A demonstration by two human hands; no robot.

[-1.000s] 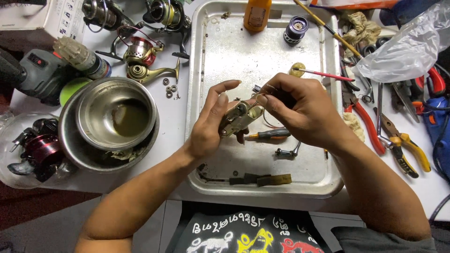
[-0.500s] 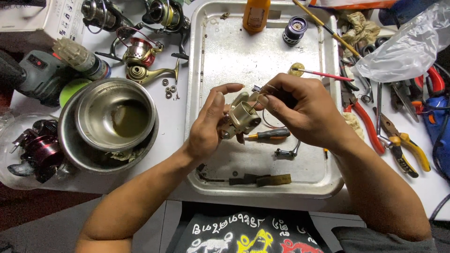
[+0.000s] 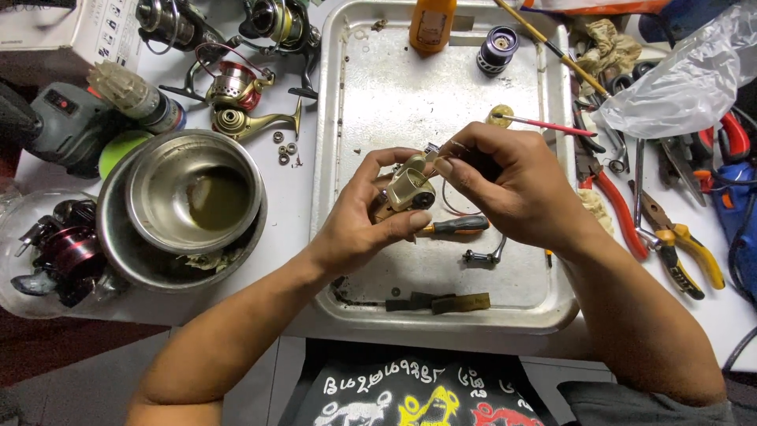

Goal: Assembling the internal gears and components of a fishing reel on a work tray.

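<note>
Rectangular metal tray (image 3: 544,260), centre: work surface. Nested round steel bowls (image 3: 189,197), left. Left hand (image 3: 359,225) grips a small gold-coloured metal reel body (image 3: 410,191), held above the tray's middle. Right hand (image 3: 512,185) pinches narrowly at its far top end; what it holds cannot be told. Step judged: fitting or freeing a small part, calling for fine fingertip control. Body's long axis runs near-left to far-right.

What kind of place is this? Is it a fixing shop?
Probably a workbench for repairing fishing reels. Whole reels lie beside a metal tray, pliers wait at the side, and the left hand and right hand hold a small gold reel part.
</note>
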